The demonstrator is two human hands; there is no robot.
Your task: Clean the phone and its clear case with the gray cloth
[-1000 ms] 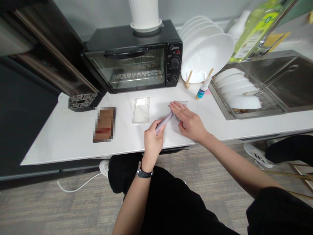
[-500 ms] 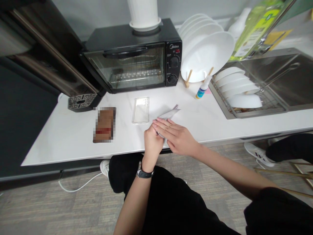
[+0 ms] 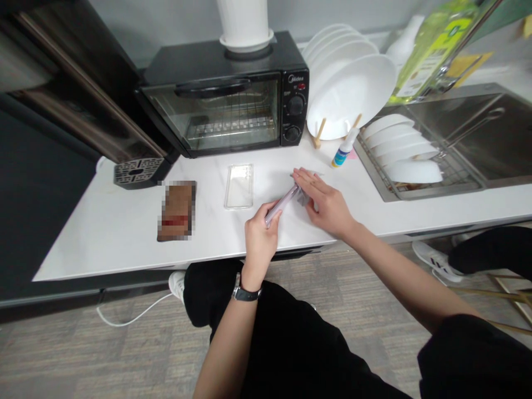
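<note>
My left hand (image 3: 261, 230) is closed around the near end of a slim phone (image 3: 282, 206) with a pale pinkish edge, held tilted above the counter. My right hand (image 3: 326, 202) presses a thin grey cloth (image 3: 303, 198) on the phone's far end, its fingers laid together over it. Most of the cloth and the phone's upper face are hidden under those fingers. A clear phone case (image 3: 239, 187) lies flat on the counter left of the phone. A small spray bottle (image 3: 343, 151) with a blue label stands beyond my right hand.
On the white counter (image 3: 216, 238), a blurred-out brown flat object (image 3: 178, 211) lies left. Behind are a black toaster oven (image 3: 224, 111), a drinks dispenser (image 3: 139, 170) and white plates (image 3: 353, 94) in a rack. Bowls (image 3: 411, 152) sit by the sink (image 3: 461, 127); another person's shoe (image 3: 436, 260) shows right.
My right hand has slid away from my left hand, up and to the right along the phone with the cloth. More of the phone's edge now shows; my left hand keeps its place.
</note>
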